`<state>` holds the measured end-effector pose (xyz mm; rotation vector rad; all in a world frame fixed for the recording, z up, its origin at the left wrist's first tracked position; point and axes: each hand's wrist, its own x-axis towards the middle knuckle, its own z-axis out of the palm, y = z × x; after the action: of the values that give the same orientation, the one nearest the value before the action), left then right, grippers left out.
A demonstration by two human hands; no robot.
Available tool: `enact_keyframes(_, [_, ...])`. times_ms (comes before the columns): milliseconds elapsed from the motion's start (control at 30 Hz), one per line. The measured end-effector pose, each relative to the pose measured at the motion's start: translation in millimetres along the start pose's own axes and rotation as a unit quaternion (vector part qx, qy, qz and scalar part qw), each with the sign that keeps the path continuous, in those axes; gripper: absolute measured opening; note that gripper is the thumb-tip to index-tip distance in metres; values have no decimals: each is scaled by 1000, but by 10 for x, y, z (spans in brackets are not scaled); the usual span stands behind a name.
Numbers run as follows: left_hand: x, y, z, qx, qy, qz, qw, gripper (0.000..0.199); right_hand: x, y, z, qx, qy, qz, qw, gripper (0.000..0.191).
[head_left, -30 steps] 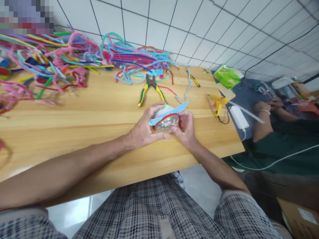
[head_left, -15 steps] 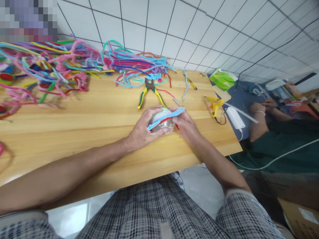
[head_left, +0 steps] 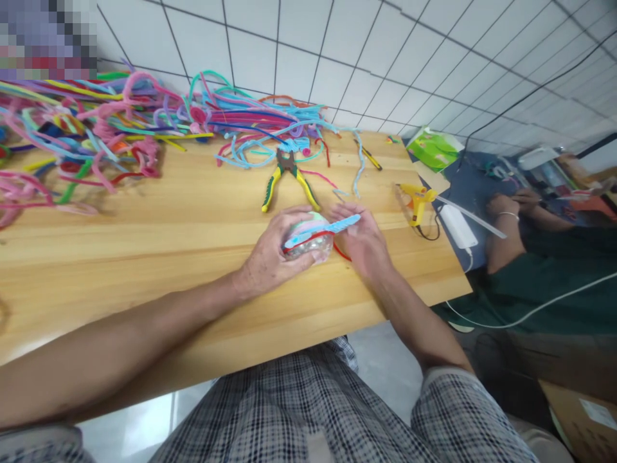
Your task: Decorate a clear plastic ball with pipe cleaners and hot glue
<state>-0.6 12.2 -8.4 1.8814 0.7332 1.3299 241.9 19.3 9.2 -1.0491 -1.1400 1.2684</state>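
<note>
My left hand [head_left: 270, 257] is wrapped round a clear, rounded object [head_left: 321, 246] with pale green and pink on its top. A fuzzy light blue strip [head_left: 344, 223] lies across this object and sticks out to the right, with a red strip [head_left: 308, 242] along its lower edge. The red strip's loose end curves down toward the table. Close by on the right, my right hand [head_left: 364, 241] is spread with its palm turned up, its fingers behind the blue strip's end.
Pliers [head_left: 288, 173] with yellow-green handles lie open beyond my hands. Colourful pipe cleaners [head_left: 260, 119] pile along the wall. A yellow glue gun [head_left: 418, 200] and a white power adapter [head_left: 457, 227] are at the right; a person's arm [head_left: 506, 238] rests beyond.
My right hand has let go of the strips and opened, moving slightly right. The red strip's end now shows between my hands. The view has shifted a little.
</note>
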Motion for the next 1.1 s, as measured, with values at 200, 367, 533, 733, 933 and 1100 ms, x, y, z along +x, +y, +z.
enact_keyframes(200, [-25, -6, -42, 11, -10, -28, 999, 62, 38, -177, -223, -2, -22, -35, 999, 48])
enact_keyframes(367, [-26, -14, -51, 21, -4, -19, 1000, 57, -36, -335, -155, 145, 12, 2, 989, 34])
enact_keyframes(533, [-13, 5, -77, 36, -16, -26, 999, 57, -42, -370, -125, 193, 13, 2, 981, 31])
enact_keyframes(733, [-9, 12, -89, 40, -18, -23, 999, 58, -38, -394, -96, 201, -13, -11, 979, 37])
enact_keyframes(933, [-14, 5, -99, 44, -26, -21, 998, 59, -36, -394, -81, 212, 11, 12, 977, 45])
enact_keyframes(1100, [-20, 1, -87, 38, -26, -24, 999, 60, -31, -373, -85, 228, 3, -1, 974, 44])
